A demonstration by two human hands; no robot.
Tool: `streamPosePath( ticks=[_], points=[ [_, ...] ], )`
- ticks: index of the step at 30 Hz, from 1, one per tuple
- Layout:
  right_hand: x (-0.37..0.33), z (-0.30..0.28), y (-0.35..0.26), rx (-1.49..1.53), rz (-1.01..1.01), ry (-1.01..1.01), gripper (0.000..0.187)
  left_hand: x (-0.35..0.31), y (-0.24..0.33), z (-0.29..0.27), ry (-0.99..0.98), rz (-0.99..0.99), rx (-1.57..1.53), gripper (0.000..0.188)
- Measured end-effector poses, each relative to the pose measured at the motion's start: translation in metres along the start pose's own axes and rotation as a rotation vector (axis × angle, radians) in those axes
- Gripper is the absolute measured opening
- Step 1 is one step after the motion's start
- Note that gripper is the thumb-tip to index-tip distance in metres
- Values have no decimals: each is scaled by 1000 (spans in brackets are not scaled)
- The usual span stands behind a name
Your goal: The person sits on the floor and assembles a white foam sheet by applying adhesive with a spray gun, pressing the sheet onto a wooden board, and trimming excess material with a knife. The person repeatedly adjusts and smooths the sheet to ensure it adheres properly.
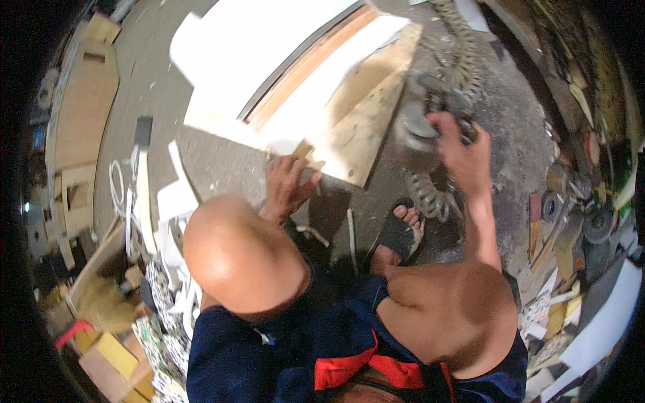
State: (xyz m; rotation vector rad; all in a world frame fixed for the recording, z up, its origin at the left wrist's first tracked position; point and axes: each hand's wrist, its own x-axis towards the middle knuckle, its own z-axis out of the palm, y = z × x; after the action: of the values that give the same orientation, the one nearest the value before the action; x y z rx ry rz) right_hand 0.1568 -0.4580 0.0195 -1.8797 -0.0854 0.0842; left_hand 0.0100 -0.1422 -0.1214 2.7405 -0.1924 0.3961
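A pale plywood panel [368, 142] lies on the floor in front of me, with white sheet material over part of it and a dark-edged wooden strip [306, 64] along it. At its near edge my left hand [289, 185] rests with the thumb spread away from the fingers. The fingertips touch a small wood piece [304, 148]. To the right of the panel, my right hand [465, 153] is wrapped round an air tool [420, 127] with a rounded metallic body. Motion blurs the tool, so its exact kind is unclear. A coiled air hose [430, 198] shows below it.
More coiled hose [463, 50] runs to the far right. White offcuts [178, 195] and a straw broom [104, 305] lie at left, near a standing wooden panel [84, 114]. Scraps and a dark roll [596, 225] clutter the right. My sandalled foot [400, 232] is between the hands.
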Motion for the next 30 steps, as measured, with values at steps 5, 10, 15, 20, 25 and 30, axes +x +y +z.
streamPosePath(
  ticks=[5,10,15,20,25,30],
  points=[
    [-38,-129,39,-89,208,581,40,73,-3,-20,-86,56,81,65],
    [-91,-223,105,-204,233,968,41,176,-2,-43,-293,74,90,72],
    [-125,-277,190,-82,173,1289,42,261,28,-37,-417,91,175,72],
    [-126,-284,231,98,39,1345,35,291,58,40,-345,198,308,73],
    [-114,-265,219,-29,246,1191,49,283,54,93,-214,153,493,68],
    [-112,-243,241,-112,152,1204,46,297,33,94,-204,30,534,58]
  ],
)
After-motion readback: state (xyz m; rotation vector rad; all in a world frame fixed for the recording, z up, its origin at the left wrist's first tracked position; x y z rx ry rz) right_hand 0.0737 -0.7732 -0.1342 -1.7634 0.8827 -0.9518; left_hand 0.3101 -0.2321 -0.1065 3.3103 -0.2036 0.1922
